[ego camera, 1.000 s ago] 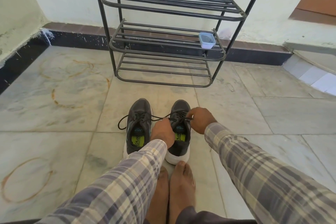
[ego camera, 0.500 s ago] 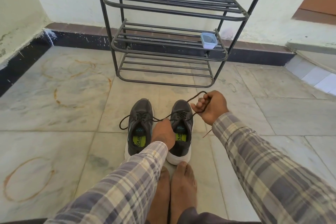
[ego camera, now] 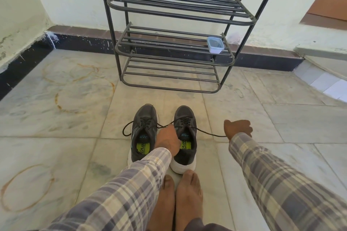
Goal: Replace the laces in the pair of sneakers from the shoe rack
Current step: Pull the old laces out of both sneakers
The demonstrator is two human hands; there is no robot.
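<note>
Two dark grey sneakers stand side by side on the floor, toes toward the rack: the left sneaker (ego camera: 143, 133) and the right sneaker (ego camera: 185, 137). My left hand (ego camera: 168, 139) grips the right sneaker at the inner side of its opening. A black lace (ego camera: 208, 133) runs taut from the right sneaker's eyelets out to my right hand (ego camera: 237, 128), which holds its end low over the floor to the right. Another loop of black lace (ego camera: 127, 127) hangs off the left sneaker's left side.
The black metal shoe rack (ego camera: 169, 43) stands against the wall ahead, with a small lidded plastic box (ego camera: 215, 44) on its middle shelf. My bare feet (ego camera: 180, 199) sit just behind the sneakers. Stained marble floor lies all around.
My right hand has pulled the lace from above the right sneaker out and down to the right, drawing it taut. My left hand stays on the right sneaker.
</note>
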